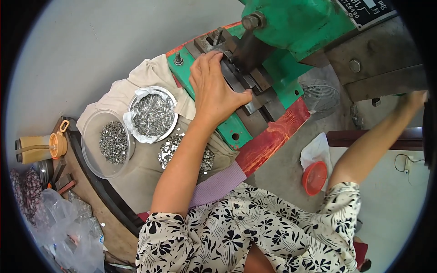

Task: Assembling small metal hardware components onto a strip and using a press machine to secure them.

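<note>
My left hand reaches over the steel die block on the bed of a green press. Its thumb is spread well apart from the fingers, and the fingertips are at the far edge of the die. Whether a small part lies under the palm is hidden. The dark ram of the press stands just right of the fingers. My right hand is stretched out to the far right, at the dark rim of the picture, where its fingers are blurred and what it touches cannot be made out.
Left of the press, a cloth carries a clear tub of small metal pieces, a lined round bowl of slender metal pieces and a loose pile of bits. A red basin is low at right. Plastic bags lie at lower left.
</note>
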Demonstrator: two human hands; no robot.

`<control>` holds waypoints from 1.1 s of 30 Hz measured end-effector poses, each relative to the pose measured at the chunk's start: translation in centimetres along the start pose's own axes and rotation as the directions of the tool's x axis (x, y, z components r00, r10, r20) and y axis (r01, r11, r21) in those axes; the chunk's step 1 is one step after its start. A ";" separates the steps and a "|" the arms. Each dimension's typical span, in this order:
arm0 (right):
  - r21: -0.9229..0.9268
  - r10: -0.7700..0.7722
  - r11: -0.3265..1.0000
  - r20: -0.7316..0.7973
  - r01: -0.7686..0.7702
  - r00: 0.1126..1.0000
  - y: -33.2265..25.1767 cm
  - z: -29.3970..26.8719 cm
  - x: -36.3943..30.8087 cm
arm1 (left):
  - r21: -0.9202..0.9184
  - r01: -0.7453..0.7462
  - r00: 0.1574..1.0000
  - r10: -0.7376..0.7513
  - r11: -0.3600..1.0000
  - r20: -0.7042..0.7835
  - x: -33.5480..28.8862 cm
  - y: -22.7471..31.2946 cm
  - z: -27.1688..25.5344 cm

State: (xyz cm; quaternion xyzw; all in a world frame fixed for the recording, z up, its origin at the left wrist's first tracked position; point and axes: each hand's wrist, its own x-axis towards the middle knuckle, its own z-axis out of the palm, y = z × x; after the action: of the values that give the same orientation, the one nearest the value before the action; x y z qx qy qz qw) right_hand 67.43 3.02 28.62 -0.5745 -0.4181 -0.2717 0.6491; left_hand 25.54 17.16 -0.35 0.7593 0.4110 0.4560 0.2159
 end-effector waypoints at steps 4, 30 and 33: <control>-0.111 -0.375 0.927 -0.220 0.359 0.901 2.1 4.7 -13.0 | 0.012 -0.015 1.000 0.015 1.000 0.001 0.1 0.0 0.6; 0.226 0.099 0.970 -0.025 -0.091 0.995 -3.4 5.0 -11.5 | -0.050 0.064 0.993 -0.059 0.997 0.098 -2.7 1.5 -1.3; 0.215 0.071 0.975 -0.085 -0.052 0.994 -2.7 6.2 -14.1 | -0.039 0.049 0.995 -0.045 0.998 0.093 -2.8 1.5 -1.1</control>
State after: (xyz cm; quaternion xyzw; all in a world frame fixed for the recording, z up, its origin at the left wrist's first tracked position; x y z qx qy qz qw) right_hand 56.66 6.72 17.86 -0.5016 -0.3964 -0.2315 0.7333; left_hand 24.53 13.99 -0.15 0.7648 0.4090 0.4239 0.2610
